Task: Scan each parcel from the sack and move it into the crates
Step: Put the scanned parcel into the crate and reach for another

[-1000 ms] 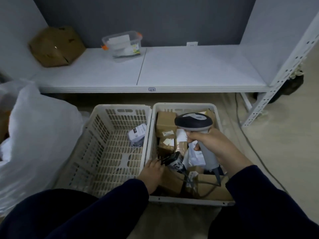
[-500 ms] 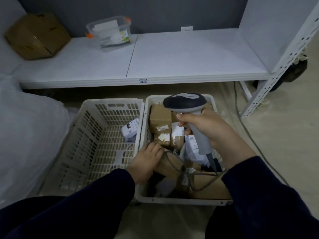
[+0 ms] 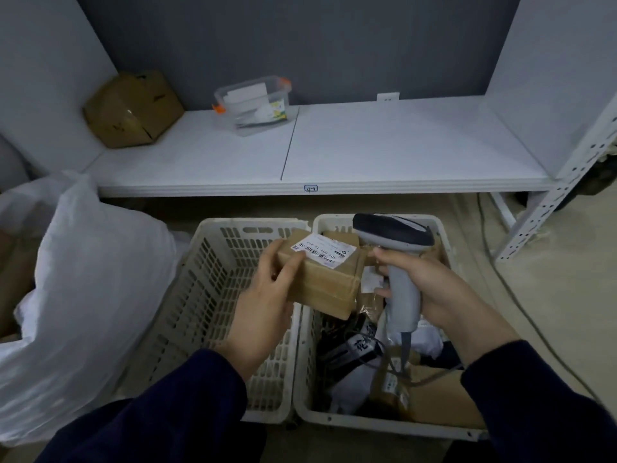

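The left hand (image 3: 267, 295) is gripping the parcel (image 3: 325, 279) label-up while the right hand (image 3: 430, 289) is clutching the scanner (image 3: 397, 259), nose toward the barcode, presumably for a scan.

Pretty dim in here. Dark grey back wall (image 3: 300, 45) with a white outlet (image 3: 388, 96). Low white shelf (image 3: 384, 152) with a cardboard box (image 3: 132, 110) and clear tub (image 3: 253, 103) on top. Perforated upright (image 3: 554, 202) at right, beige floor (image 3: 551, 329), cable (image 3: 521, 307) trailing across.
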